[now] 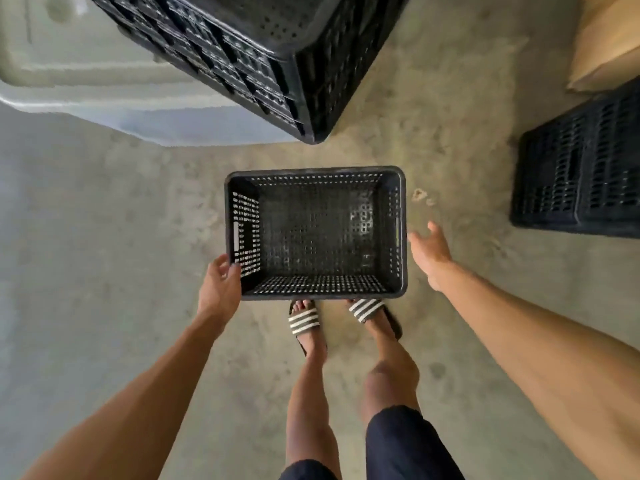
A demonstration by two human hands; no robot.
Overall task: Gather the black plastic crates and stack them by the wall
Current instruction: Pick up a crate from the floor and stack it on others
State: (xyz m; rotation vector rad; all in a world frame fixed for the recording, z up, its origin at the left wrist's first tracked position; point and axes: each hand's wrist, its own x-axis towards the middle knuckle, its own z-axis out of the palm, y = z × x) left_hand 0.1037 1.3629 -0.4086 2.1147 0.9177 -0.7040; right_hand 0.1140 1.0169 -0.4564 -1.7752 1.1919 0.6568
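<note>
An empty black perforated crate [315, 233] sits upright in front of my feet, its open top facing me. My left hand [221, 282] grips its near left corner, fingers curled over the rim. My right hand [431, 252] hovers open just right of the crate's right side, fingers spread, apart from the rim. A tall stack of black crates [256, 53] rises at the top centre. Another black crate [581, 174], upside down, stands on the floor at the right.
The concrete floor [114, 237] stretches to the left and right of me. A pale grey-white bulky object [86, 81] lies behind the stack at the upper left. A brown cardboard box [606, 39] sits at the top right. My sandalled feet [341, 315] touch the crate's near edge.
</note>
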